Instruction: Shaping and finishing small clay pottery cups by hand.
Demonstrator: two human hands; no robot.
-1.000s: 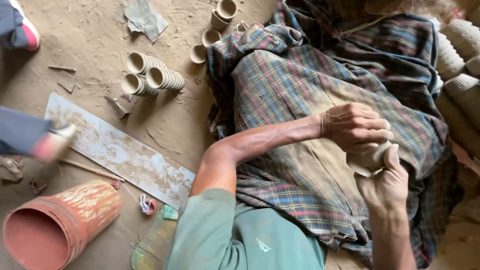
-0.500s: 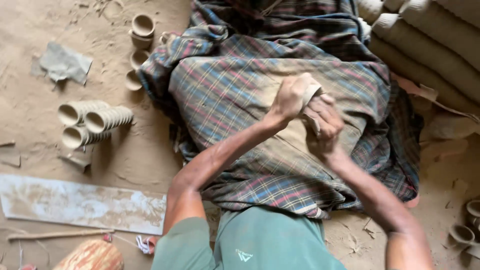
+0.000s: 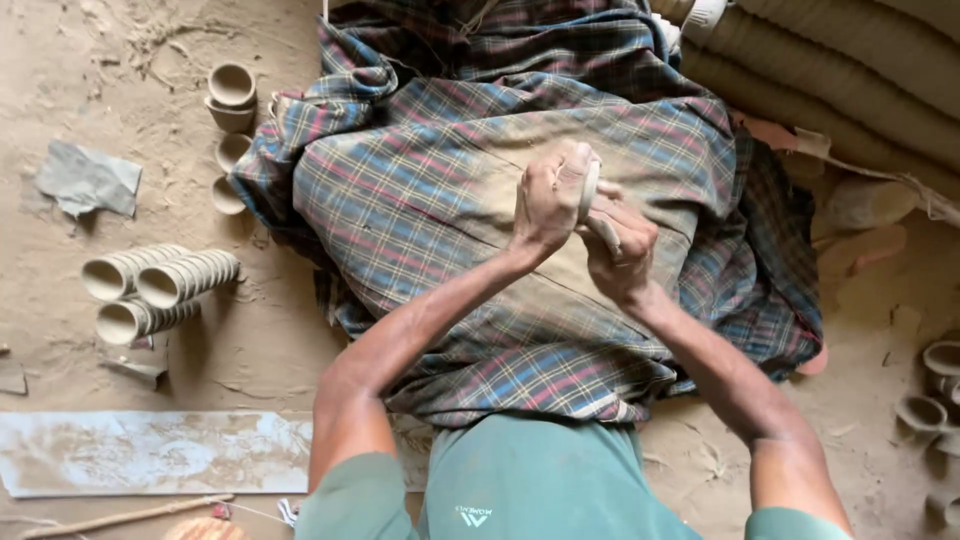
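Note:
My left hand [image 3: 545,205] and my right hand [image 3: 620,245] meet over a dusty plaid cloth [image 3: 420,200] that covers my lap. Between them they grip a small pale clay cup [image 3: 590,190]; only its rim edge shows past my left fingers. My left hand is curled around the cup from the left. My right hand presses against it from below and to the right. Both forearms reach forward from my green shirt [image 3: 520,490].
Stacks of small clay cups [image 3: 160,285] lie on their sides on the sandy floor at left, with more cups [image 3: 230,95] beyond. A long dusty board [image 3: 150,450] lies near left. Long rows of stacked cups [image 3: 840,70] run along the upper right; loose cups [image 3: 935,385] sit at right.
The view has swung to the right and closer, so the cup stacks and board slid left. Both hands stay together on the cup, turned a little over the cloth.

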